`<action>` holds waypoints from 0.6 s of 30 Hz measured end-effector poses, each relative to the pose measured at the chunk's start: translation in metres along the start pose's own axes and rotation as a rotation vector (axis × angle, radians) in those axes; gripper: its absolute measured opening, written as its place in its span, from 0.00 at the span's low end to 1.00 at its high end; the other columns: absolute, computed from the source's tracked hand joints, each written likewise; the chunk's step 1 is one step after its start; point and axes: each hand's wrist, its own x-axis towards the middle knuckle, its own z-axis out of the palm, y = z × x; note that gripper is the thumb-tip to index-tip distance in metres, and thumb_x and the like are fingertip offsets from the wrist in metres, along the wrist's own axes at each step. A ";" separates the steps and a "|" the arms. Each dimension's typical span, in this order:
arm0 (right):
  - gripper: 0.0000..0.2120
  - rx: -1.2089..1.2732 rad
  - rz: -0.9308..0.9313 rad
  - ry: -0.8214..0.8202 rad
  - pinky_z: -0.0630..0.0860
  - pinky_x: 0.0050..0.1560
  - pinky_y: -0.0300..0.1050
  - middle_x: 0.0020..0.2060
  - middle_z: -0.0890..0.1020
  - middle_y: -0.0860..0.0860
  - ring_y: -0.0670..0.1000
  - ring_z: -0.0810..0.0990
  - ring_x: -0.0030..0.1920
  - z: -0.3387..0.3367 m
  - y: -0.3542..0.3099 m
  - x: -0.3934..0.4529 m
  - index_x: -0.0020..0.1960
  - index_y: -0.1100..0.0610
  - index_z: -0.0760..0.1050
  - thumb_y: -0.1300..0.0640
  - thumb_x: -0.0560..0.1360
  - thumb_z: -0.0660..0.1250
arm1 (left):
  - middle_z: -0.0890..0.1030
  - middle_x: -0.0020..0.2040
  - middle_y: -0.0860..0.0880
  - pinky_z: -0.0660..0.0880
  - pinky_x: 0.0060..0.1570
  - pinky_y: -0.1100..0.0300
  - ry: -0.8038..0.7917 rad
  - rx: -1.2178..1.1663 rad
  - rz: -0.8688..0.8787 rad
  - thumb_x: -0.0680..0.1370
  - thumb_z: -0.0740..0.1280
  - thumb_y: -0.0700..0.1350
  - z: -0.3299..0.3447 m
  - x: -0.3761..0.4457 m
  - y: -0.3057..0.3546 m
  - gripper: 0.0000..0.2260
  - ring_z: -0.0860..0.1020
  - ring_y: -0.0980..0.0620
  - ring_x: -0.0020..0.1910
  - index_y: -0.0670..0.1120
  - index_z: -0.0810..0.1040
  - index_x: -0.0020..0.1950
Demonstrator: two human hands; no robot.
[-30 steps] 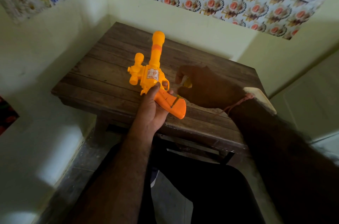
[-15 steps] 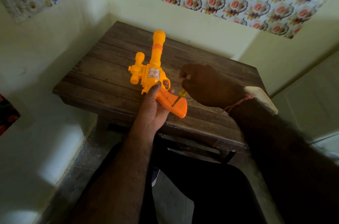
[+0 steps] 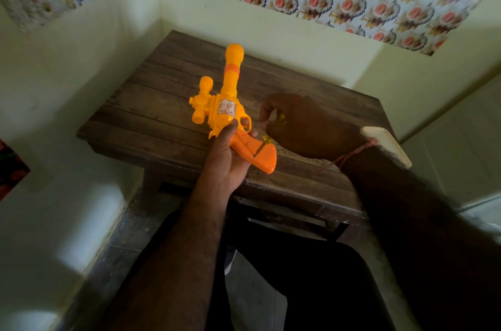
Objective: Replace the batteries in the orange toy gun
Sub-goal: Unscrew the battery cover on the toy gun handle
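Head view, left hand [image 3: 223,165] gripping orange toy gun [image 3: 227,111], right hand [image 3: 303,124] pinching screwdriver [image 3: 264,140] on its grip

One orange toy gun [image 3: 230,111], one screwdriver [image 3: 267,140], two hands, one wooden table [image 3: 151,102], possibly one pale block [image 3: 387,150].

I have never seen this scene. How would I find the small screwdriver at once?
Start at the dark wooden table in the corner under the flowered wallpaper. Above its near edge, the left hand holds an orange toy gun by the grip. The screwdriver is the thin tool with a clear yellow handle that the right hand pinches, its tip on the grip.
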 end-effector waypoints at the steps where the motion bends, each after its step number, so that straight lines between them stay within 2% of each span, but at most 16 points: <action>1: 0.07 0.008 -0.022 -0.001 0.66 0.34 0.26 0.41 0.74 0.43 0.42 0.71 0.39 0.000 -0.001 -0.001 0.51 0.56 0.76 0.60 0.74 0.67 | 0.76 0.61 0.44 0.73 0.61 0.38 -0.015 -0.004 -0.007 0.80 0.66 0.47 -0.001 0.001 0.000 0.27 0.76 0.43 0.59 0.47 0.63 0.77; 3: 0.08 0.011 -0.040 -0.013 0.64 0.35 0.21 0.39 0.71 0.40 0.39 0.70 0.37 0.000 -0.002 -0.001 0.53 0.56 0.75 0.60 0.73 0.68 | 0.73 0.66 0.41 0.70 0.63 0.34 -0.030 0.000 -0.011 0.79 0.66 0.47 -0.002 0.001 0.000 0.28 0.72 0.40 0.64 0.46 0.61 0.78; 6: 0.09 -0.016 -0.028 -0.034 0.64 0.34 0.22 0.39 0.70 0.40 0.39 0.70 0.38 -0.002 -0.003 -0.001 0.53 0.55 0.75 0.58 0.73 0.68 | 0.72 0.64 0.42 0.68 0.63 0.33 -0.027 0.002 -0.002 0.80 0.65 0.47 -0.003 0.003 -0.003 0.27 0.71 0.39 0.64 0.46 0.61 0.78; 8: 0.09 -0.041 -0.017 -0.036 0.66 0.35 0.25 0.41 0.73 0.44 0.43 0.72 0.40 -0.004 -0.004 -0.001 0.53 0.56 0.75 0.58 0.73 0.68 | 0.73 0.65 0.42 0.65 0.65 0.31 -0.001 0.007 -0.002 0.79 0.67 0.47 -0.006 0.006 -0.005 0.28 0.71 0.36 0.68 0.48 0.62 0.78; 9: 0.09 -0.033 0.001 -0.042 0.67 0.36 0.27 0.43 0.75 0.46 0.46 0.75 0.40 -0.004 -0.005 -0.001 0.52 0.57 0.75 0.57 0.73 0.69 | 0.73 0.68 0.40 0.63 0.66 0.29 0.007 0.006 -0.011 0.78 0.69 0.47 -0.007 0.008 -0.005 0.30 0.69 0.35 0.71 0.48 0.62 0.78; 11: 0.07 0.020 0.054 -0.081 0.76 0.38 0.40 0.44 0.79 0.50 0.50 0.81 0.37 -0.005 -0.007 -0.002 0.50 0.57 0.75 0.57 0.74 0.69 | 0.67 0.75 0.38 0.60 0.66 0.26 0.004 -0.006 -0.036 0.74 0.74 0.49 -0.009 0.009 -0.005 0.35 0.65 0.34 0.73 0.49 0.62 0.78; 13: 0.04 0.085 0.082 -0.129 0.81 0.39 0.49 0.41 0.80 0.51 0.52 0.84 0.34 -0.007 -0.010 -0.004 0.48 0.56 0.74 0.59 0.74 0.68 | 0.64 0.76 0.38 0.60 0.64 0.24 -0.001 -0.027 -0.055 0.74 0.74 0.49 -0.008 0.008 -0.004 0.36 0.62 0.33 0.74 0.48 0.61 0.78; 16: 0.05 0.086 0.070 -0.164 0.81 0.45 0.51 0.40 0.82 0.52 0.52 0.85 0.37 -0.012 -0.010 -0.006 0.49 0.58 0.76 0.61 0.73 0.68 | 0.62 0.77 0.38 0.60 0.63 0.23 -0.027 -0.038 -0.051 0.75 0.73 0.49 -0.008 0.006 -0.002 0.37 0.57 0.33 0.76 0.47 0.58 0.79; 18: 0.06 0.086 0.078 -0.173 0.81 0.45 0.50 0.40 0.83 0.52 0.52 0.85 0.40 -0.012 -0.010 -0.005 0.49 0.58 0.76 0.57 0.74 0.68 | 0.67 0.73 0.39 0.60 0.64 0.24 -0.014 -0.047 -0.045 0.76 0.72 0.48 -0.006 0.005 -0.003 0.34 0.58 0.33 0.76 0.48 0.61 0.78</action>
